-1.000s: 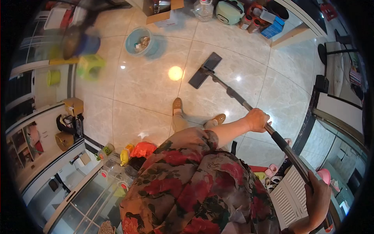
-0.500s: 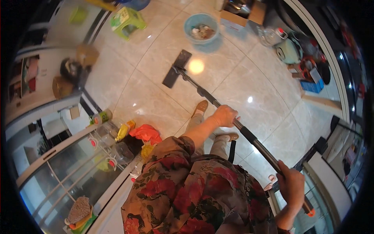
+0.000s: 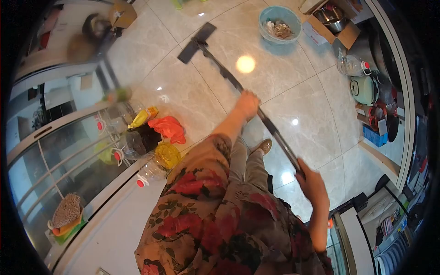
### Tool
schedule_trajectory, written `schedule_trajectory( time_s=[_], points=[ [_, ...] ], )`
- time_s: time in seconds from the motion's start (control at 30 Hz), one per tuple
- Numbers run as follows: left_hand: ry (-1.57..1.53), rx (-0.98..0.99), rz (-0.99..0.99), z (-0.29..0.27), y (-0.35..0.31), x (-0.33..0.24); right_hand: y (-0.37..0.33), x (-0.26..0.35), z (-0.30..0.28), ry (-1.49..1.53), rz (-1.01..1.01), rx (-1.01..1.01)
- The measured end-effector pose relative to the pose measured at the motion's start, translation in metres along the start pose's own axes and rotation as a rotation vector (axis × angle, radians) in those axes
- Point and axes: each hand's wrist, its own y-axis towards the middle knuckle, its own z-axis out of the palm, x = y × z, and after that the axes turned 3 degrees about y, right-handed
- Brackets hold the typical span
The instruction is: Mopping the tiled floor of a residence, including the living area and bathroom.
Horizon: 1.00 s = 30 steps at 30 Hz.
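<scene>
A flat mop with a long dark-grey pole (image 3: 280, 137) slants across the picture. Its dark rectangular head (image 3: 197, 42) rests on the shiny tiled floor, far in front of me. My left hand (image 3: 248, 104) is wrapped round the pole about midway down. Higher up, close to my body, my right hand (image 3: 313, 183) closes round the upper part, and its fingers are partly hidden. The pole's end is mostly covered by my right hand and forearm. One brown shoe (image 3: 264, 145) shows below the pole; the other is largely behind my left hand.
A light-blue basin (image 3: 300, 34) with debris stands right of the mop head. Beyond it is a cardboard box (image 3: 316, 31) with metal pots. Bottles and a pale-green appliance (image 3: 363, 89) line the right side. At left lie a red plastic bag (image 3: 168, 129) and several clear bottles (image 3: 152, 173).
The view has shifted, with the basin now farther right in it. The mop head has moved left and away from the basin. Both hands have stayed on the pole.
</scene>
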Motion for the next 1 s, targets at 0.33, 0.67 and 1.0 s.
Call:
schedule_trajectory(
  time_s=[0.33, 0.67, 1.0],
  points=[
    [-0.430, 0.248, 0.354, -0.033, -0.075, -0.197, -0.193, -0.023, -0.046, -0.158, 0.228, -0.089],
    [-0.302, -0.214, 0.077, -0.020, -0.031, 0.029, -0.001, 0.070, -0.036, -0.328, -0.070, -0.080],
    [-0.127, -0.228, -0.413, -0.084, -0.007, 0.289, 0.192, 0.288, -0.057, -0.338, -0.248, -0.018]
  ],
)
